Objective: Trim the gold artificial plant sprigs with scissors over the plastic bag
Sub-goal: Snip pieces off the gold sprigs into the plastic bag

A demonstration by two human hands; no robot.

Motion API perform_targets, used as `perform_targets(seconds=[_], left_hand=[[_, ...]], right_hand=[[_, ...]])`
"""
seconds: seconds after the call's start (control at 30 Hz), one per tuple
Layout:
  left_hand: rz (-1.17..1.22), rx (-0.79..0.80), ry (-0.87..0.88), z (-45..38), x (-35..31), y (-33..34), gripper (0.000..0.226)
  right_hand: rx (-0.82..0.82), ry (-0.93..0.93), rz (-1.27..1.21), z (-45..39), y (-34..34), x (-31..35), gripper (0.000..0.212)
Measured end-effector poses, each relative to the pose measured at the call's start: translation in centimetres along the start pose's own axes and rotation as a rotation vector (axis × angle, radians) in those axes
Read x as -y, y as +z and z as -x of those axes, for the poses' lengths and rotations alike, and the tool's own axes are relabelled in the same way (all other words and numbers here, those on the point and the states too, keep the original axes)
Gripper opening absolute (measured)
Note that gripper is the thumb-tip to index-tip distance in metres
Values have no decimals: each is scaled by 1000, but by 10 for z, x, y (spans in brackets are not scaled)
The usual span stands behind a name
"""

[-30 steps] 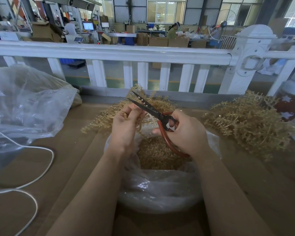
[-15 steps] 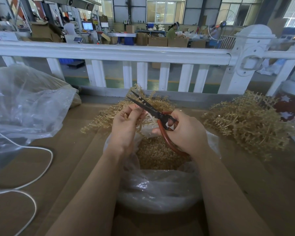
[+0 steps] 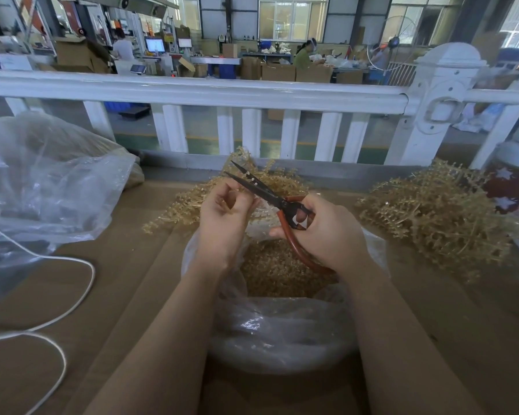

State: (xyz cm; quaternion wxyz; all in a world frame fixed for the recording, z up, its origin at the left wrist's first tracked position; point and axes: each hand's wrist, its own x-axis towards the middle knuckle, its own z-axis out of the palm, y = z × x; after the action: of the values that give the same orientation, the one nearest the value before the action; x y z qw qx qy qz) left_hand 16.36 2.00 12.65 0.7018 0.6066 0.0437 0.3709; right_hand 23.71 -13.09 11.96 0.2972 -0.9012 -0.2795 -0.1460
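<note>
Little had moved since the earlier frames: both hands stayed over the open plastic bag (image 3: 282, 333), and the scissors (image 3: 270, 194) kept the same slant, blades parted and pointing far-left. The left hand (image 3: 222, 217) had shifted only slightly, its fingers still curled and pinching a gold sprig (image 3: 189, 205) that trailed off to the left over the table. The right hand (image 3: 324, 232) still gripped the scissors by their reddish-brown handles, fingers through the loop. The blade tips lay just beyond the left fingertips, over the far heap of gold sprigs (image 3: 270, 178); whether the blades touched the pinched sprig could not be told.

The plastic bag sat at the near middle of the brown cardboard-covered table (image 3: 126, 295), its mouth rolled open, and held a mound of small gold trimmings (image 3: 276, 271) directly beneath the hands. A second, larger clear plastic bag (image 3: 48, 187) lay crumpled at the left; its contents were not clear through the film. A bigger pile of gold sprigs (image 3: 438, 217) rested on the table at the right, well apart from the bag. A white cord (image 3: 72, 301) looped across the near-left of the table. A white railing (image 3: 192, 91) ran along the far edge.
</note>
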Motion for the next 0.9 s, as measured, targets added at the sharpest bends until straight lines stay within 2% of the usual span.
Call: perform_targets(seconds=[0.23,0.53,0.9], left_hand=[[1,-4,19,0,-1,-1,13],[110,-30,-86,1,-6,4,14],[75,-8,-91,-1,-4,0,19]], right_hand=[[-6,10,-31,-1,-3,2,66],[14,38,-93,0,-1,5,71],[27,30,-139,2,0,5,70]])
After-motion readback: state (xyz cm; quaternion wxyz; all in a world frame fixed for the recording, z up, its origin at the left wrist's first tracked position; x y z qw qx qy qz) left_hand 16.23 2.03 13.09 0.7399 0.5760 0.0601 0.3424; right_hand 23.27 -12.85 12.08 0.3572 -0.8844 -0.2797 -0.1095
